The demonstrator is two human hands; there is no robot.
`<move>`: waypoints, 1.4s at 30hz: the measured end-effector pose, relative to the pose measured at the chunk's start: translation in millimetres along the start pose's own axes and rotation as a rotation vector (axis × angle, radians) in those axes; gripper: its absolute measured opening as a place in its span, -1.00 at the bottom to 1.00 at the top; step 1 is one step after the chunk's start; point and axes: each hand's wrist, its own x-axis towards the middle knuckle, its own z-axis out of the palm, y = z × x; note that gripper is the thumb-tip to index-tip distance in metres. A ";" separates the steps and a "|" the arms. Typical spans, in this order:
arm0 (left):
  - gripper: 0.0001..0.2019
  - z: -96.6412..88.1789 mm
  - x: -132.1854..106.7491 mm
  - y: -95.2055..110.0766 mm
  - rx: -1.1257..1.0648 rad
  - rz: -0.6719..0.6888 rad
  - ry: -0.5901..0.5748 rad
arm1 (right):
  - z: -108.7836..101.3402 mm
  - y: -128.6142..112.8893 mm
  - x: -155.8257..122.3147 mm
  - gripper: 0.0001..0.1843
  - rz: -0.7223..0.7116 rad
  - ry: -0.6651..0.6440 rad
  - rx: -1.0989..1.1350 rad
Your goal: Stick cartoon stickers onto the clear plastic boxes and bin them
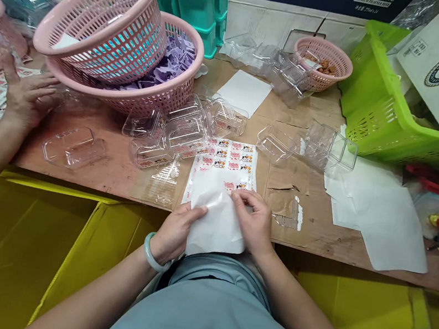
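A sticker sheet [223,179] with small printed labels lies at the table's front edge, its near half a bare white backing. My left hand [176,233], with a pale green bangle on the wrist, pinches the sheet's lower left part. My right hand [254,221] rests on the sheet's right side, fingers curled and pinching near the last row of stickers. Just beyond the sheet lie several clear plastic clamshell boxes [174,134], some with stickers on them.
Another person's hand [24,95] rests at the left on more sticker sheets. Two stacked pink baskets [116,29] hold purple pieces. A green crate [383,116], a small pink basket [322,64], white backing papers [379,214] and more clear boxes [311,143] crowd the table. Yellow cartons [20,249] stand below.
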 end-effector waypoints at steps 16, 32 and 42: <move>-0.77 20.3 -12.7 6.7 0.309 0.496 -0.116 | -19.7 -22.3 2.6 -0.69 -0.716 0.068 -0.488; -0.60 86.4 61.4 32.4 0.737 0.750 -0.291 | -70.1 15.2 39.2 -0.80 0.064 0.438 0.427; -0.85 142.7 112.9 47.5 1.164 1.138 -0.510 | -86.6 15.9 49.0 -0.37 -0.033 0.383 0.396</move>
